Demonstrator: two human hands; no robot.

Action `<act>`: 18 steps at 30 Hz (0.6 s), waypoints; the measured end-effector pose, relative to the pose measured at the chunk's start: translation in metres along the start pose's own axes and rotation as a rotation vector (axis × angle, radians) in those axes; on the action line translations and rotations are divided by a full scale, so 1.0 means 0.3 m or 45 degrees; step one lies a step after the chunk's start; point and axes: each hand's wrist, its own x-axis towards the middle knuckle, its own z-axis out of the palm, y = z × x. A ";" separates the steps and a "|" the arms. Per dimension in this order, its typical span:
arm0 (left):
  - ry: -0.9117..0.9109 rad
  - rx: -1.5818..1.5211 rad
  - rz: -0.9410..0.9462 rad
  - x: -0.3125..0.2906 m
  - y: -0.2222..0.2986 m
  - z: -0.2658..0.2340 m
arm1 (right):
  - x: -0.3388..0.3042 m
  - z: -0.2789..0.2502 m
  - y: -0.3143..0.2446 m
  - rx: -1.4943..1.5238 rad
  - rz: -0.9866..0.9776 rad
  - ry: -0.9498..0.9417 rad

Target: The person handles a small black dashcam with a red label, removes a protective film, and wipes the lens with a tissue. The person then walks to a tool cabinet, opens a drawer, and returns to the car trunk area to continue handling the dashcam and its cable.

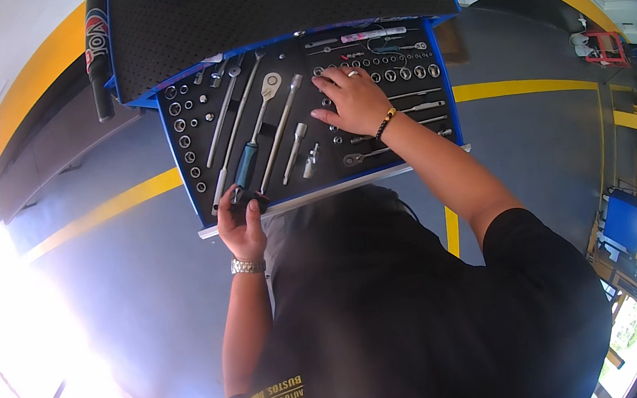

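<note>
In front of me a tool drawer [325, 185] is pulled out, its black foam liner full of fitted tools. My right hand [353, 102] is over the right half, fingers stretched and thumb apart. Its fingertips are at the left end of a row of chrome sockets [391, 77]; whether they touch one is hard to see. At the drawer's front left edge my left hand [242, 226] is closed around a small dark object [250, 197] with a bit of red, mostly hidden by the fingers. Just beyond it lies a large ratchet [248, 163] with a teal grip.
Long extension bars [282, 134] lie beside the ratchet, and more sockets [178, 125] line the left side. A smaller ratchet [366, 156] sits front right. The cabinet's black ribbed top [287, 0] rises behind the drawer. Yellow lines [526, 87] cross the grey floor.
</note>
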 end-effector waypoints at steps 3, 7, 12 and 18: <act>-0.015 0.038 -0.009 -0.005 0.006 -0.004 | -0.004 0.021 -0.051 -0.108 0.166 -0.119; -0.057 0.166 -0.011 0.000 -0.006 -0.012 | 0.035 0.023 -0.052 -0.011 0.291 -0.032; -0.090 0.353 0.050 0.025 -0.035 -0.023 | 0.105 0.034 -0.050 0.053 0.463 -0.146; -0.082 0.466 0.070 0.030 -0.008 -0.015 | 0.086 -0.029 -0.039 0.088 0.338 -0.073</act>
